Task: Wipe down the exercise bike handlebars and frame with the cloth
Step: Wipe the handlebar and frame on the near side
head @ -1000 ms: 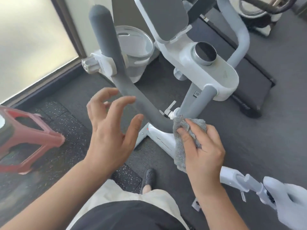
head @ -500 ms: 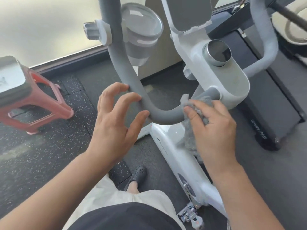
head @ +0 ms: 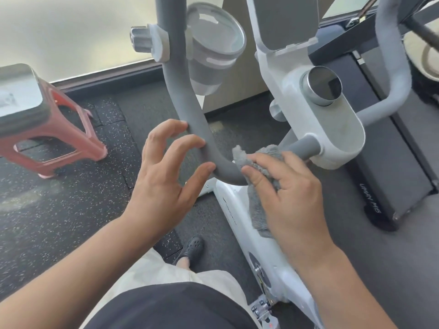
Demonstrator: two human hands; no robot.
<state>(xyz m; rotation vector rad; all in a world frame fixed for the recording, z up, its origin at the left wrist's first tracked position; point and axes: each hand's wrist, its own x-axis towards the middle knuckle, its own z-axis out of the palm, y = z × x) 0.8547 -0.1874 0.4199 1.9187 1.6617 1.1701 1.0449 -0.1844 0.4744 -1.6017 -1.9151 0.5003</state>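
On a dark speckled gym floor (head: 71, 210), the right hand (head: 292, 198) presses one grey cloth (head: 259, 205) round the low bend of the left handlebar (head: 190, 119). To wipe well, it should keep the cloth wrapped and slide along the foam while the left hand (head: 161, 186), fingers (head: 190, 141) spread and tips touching the bar, steadies it. I count two handlebars, one cloth, one cup (head: 213, 55), one red stool (head: 47, 129).

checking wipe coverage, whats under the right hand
The grey cloth, gripped by the right hand against the handlebar bend. The bar surface beneath the cloth is covered.
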